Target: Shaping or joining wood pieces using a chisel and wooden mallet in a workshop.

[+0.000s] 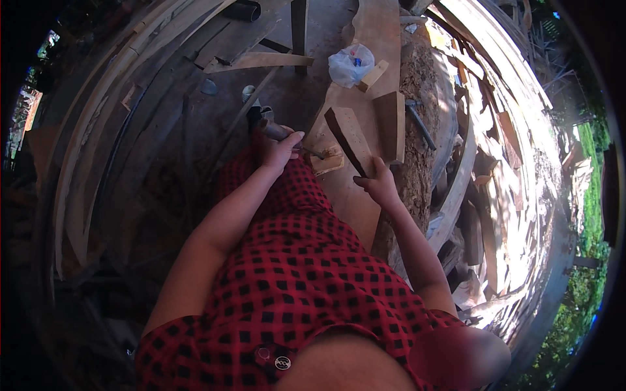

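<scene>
My left hand is closed round a chisel-like tool with a thick, dark round handle. Its thin shaft slants down to the right, with the tip at a small pale wood block. Whether the tip touches the block or goes into it, I cannot tell. In my right hand is the near end of a stout wooden billet, pale on top and dark along one side. The billet is raised, tilted away from me, to the right of the small block.
A wide plank runs under the work, carrying a clear plastic bag, a wood offcut and an upright wooden block. Along its right lies a rough log with a metal bar. Long wood strips curve along the left.
</scene>
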Demonstrator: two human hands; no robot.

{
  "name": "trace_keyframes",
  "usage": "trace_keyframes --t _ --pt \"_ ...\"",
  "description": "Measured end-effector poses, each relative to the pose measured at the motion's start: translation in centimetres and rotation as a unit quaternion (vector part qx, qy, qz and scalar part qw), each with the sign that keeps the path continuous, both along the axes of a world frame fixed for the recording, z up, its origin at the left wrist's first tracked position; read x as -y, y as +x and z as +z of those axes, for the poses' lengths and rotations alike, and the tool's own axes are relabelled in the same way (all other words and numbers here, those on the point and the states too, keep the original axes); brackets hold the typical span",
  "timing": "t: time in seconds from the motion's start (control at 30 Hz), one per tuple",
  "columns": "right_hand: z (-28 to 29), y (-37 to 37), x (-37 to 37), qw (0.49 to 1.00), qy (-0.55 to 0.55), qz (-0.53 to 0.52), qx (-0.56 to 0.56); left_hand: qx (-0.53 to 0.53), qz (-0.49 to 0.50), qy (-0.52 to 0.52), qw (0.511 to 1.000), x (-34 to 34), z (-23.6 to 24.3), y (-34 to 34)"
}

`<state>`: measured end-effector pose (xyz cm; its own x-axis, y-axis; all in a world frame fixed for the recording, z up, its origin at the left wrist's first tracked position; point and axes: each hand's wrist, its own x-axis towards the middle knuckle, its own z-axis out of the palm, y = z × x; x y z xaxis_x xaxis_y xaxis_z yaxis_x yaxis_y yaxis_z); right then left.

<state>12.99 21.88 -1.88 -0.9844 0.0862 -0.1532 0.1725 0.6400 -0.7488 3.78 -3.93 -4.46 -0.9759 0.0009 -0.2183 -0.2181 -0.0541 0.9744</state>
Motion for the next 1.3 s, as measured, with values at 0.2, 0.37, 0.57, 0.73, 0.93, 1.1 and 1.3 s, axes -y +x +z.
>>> trace_keyframes --t 0.2,0.37,0.57,0.73,0.93,1.1,1.3 --pt "-4.9 2.4 1.0 0.967 -0.154 -0.097 0.177 0.110 0.044 0.104 0.987 0.9 -1.2 1.0" --pt "-5.3 2.7 1.8 0.967 -0.146 -0.118 0.175 0.166 0.178 0.172 0.954 0.0 -2.9 1.1" --pt "-5.2 2.4 1.5 0.963 -0.150 -0.120 0.189 0.223 0.173 0.395 0.875 0.0 -2.5 0.6" --pt "-5.5 2.2 1.4 0.964 -0.153 -0.110 0.190 0.139 0.094 0.220 0.961 0.1 -0.7 -0.5" --pt "-5.7 2.4 1.4 0.960 -0.155 -0.122 0.198 0.058 0.050 0.086 0.993 -0.8 0.9 0.2" --pt "-6.0 2.2 1.5 0.966 -0.140 -0.110 0.186 0.030 0.056 0.047 0.997 -1.0 1.0 0.0" --pt "-5.9 2.1 1.6 0.968 -0.127 -0.115 0.184 0.034 0.098 0.059 0.993 -0.6 0.0 0.1"
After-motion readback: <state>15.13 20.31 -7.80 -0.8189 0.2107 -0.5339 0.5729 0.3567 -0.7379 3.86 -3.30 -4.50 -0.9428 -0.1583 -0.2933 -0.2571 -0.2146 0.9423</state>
